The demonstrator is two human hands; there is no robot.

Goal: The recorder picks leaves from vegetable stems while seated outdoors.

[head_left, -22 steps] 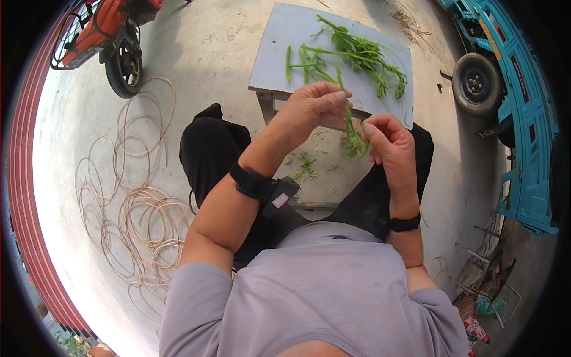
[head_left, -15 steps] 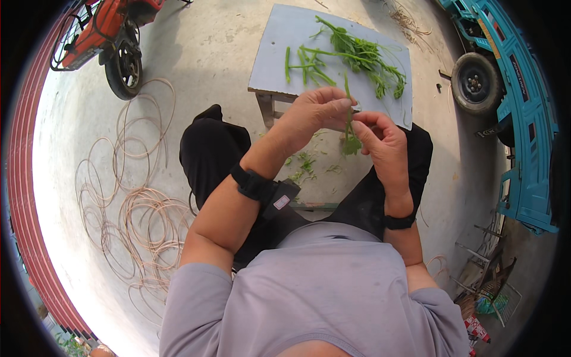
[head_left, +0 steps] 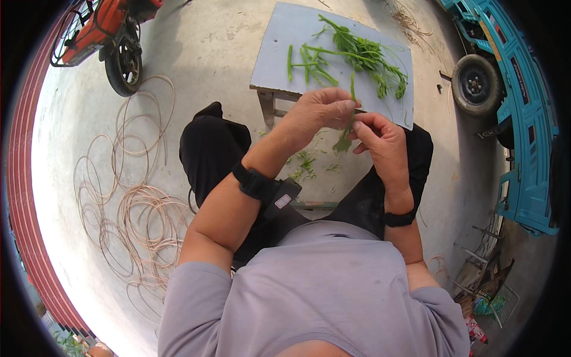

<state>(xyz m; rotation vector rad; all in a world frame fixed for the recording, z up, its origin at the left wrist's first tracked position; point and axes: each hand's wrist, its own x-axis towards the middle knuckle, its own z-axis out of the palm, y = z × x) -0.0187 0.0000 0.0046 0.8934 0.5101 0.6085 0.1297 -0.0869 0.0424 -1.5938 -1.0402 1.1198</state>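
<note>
Between my two hands is a green leafy vine shoot [head_left: 343, 143], its stem end up and a leaf hanging below. My left hand [head_left: 326, 109] pinches the upper stem between thumb and fingers. Just below, my right hand [head_left: 379, 135] has thumb and forefinger closed on the same shoot. Beyond my hands, a pile of leafy green shoots [head_left: 363, 52] lies on a small table [head_left: 273, 65] with a grey-blue top. Several cut green stems [head_left: 308, 64] rest left of the pile.
Green scraps [head_left: 304, 165] litter the concrete floor between my knees. Loose coils of thin tubing or cable [head_left: 148, 220] spread at left, below a red two-wheeler [head_left: 98, 38]. A blue cargo vehicle [head_left: 529, 131] stands at right, with a metal rack [head_left: 482, 262] nearer me.
The shoot has shifted slightly, and its hanging leaf now sits a little further left. Both hands keep their pinch in nearly the same place.
</note>
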